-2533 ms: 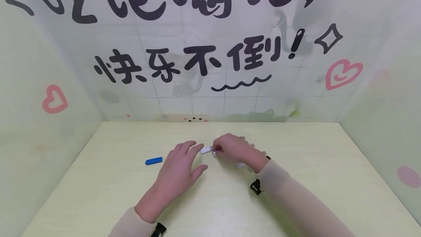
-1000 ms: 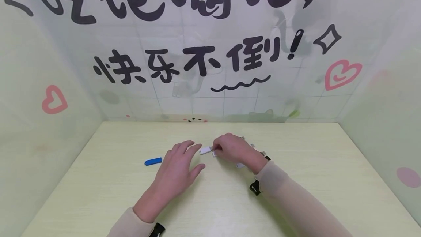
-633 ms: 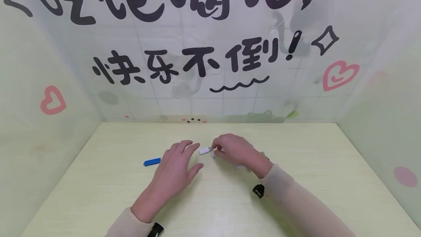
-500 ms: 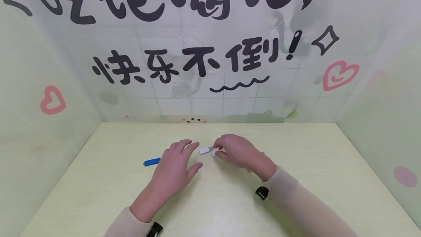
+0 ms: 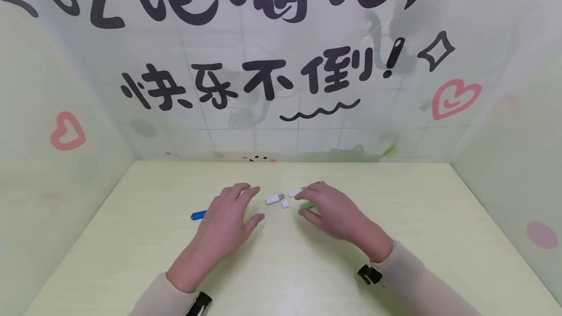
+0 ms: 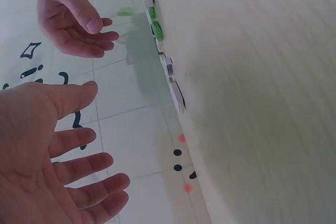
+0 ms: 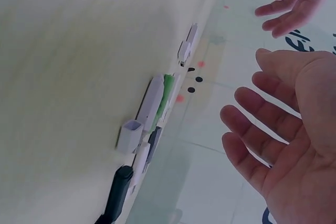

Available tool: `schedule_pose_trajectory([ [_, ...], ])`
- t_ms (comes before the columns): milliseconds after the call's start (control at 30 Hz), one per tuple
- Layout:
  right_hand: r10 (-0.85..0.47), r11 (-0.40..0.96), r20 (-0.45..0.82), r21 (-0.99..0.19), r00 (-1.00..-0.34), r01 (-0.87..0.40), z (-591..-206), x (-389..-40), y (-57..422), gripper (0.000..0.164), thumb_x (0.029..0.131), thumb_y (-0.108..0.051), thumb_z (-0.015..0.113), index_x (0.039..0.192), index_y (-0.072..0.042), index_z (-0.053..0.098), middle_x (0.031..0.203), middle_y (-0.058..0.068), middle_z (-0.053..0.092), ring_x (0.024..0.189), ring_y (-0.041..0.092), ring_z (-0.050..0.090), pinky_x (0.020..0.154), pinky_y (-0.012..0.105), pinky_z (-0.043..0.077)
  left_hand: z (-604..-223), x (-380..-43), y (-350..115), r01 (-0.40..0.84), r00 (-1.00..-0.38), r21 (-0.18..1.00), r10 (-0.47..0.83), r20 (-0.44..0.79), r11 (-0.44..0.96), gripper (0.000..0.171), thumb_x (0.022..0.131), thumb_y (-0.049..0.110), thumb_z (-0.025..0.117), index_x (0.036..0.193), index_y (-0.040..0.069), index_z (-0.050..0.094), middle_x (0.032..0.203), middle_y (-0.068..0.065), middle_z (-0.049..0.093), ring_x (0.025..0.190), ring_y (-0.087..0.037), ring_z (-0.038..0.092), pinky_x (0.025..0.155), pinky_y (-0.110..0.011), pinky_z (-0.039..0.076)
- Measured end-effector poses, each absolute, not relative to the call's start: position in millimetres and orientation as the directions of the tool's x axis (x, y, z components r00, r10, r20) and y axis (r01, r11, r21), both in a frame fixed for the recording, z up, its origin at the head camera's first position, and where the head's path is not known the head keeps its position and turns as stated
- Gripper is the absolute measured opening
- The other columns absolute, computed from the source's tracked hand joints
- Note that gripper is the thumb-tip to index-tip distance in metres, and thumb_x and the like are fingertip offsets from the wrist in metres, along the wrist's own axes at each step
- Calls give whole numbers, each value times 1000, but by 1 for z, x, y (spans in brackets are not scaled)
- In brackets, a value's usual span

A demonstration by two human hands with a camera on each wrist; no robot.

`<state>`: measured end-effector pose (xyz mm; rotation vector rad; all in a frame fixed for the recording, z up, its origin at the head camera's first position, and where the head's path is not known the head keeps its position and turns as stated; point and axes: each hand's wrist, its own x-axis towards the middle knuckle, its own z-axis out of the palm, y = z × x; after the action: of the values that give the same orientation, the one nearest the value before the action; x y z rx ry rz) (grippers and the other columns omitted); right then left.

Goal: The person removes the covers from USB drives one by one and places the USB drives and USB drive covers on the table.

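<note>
My left hand [image 5: 226,221] hovers above the table with fingers spread and nothing in it. It partly covers a blue USB stick [image 5: 198,215]. To its right lies a white USB stick [image 5: 273,200], metal plug exposed, with a small white cap [image 5: 285,204] beside it. My right hand [image 5: 338,213], fingers loosely parted and holding nothing, is over another white USB stick [image 5: 295,192] and a green one [image 5: 307,205], hiding part of both. The right wrist view shows a white stick [image 7: 151,100] by an open-ended white cap [image 7: 130,137].
A black stick [image 7: 119,188] lies near the caps in the right wrist view. Several more small sticks, one of them green [image 6: 157,30], line up in the left wrist view. The pale table [image 5: 281,267] is bounded by a printed back wall [image 5: 263,126] and side walls.
The right hand has let go of the small white cap, spread its fingers and drawn back to the right, uncovering the cap and sticks. The left hand has shifted slightly left over the blue stick.
</note>
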<state>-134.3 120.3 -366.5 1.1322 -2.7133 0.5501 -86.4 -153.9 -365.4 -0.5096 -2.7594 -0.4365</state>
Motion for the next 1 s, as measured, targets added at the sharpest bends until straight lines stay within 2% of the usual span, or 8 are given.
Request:
schedule_pose_trajectory([
  [200,-644,642,338,-249,-686,-725,-371,-123,137,29,97,-21,80,122,-8,75,119,3,73,114,23,68,98,41,57,-364,-90,-164,361,-911,236,288,296,902,60,91,30,87,141,4,65,137,-15,62,124,-41,60,94,-55,55],
  [633,-583,672,393,-258,-711,-694,-373,-104,164,33,93,-23,85,122,-11,76,118,1,72,114,21,67,98,41,57,-362,-96,-207,261,-965,278,239,110,925,58,91,26,85,140,2,64,132,-19,64,117,-44,61,94,-60,52],
  [833,-573,680,402,-252,-714,-688,-374,-99,172,32,92,-23,85,121,-11,76,119,1,71,114,21,67,96,41,58,-364,-99,-227,216,-976,315,217,34,924,57,91,21,83,139,-2,64,132,-22,63,119,-49,60,98,-65,50],
  [1000,-564,685,402,-260,-721,-681,-376,-94,177,32,92,-22,85,121,-12,76,120,1,71,115,21,67,97,42,58,-368,-104,-239,204,-975,311,221,-19,928,55,90,19,83,136,-5,64,131,-24,63,117,-48,62,96,-63,52],
])
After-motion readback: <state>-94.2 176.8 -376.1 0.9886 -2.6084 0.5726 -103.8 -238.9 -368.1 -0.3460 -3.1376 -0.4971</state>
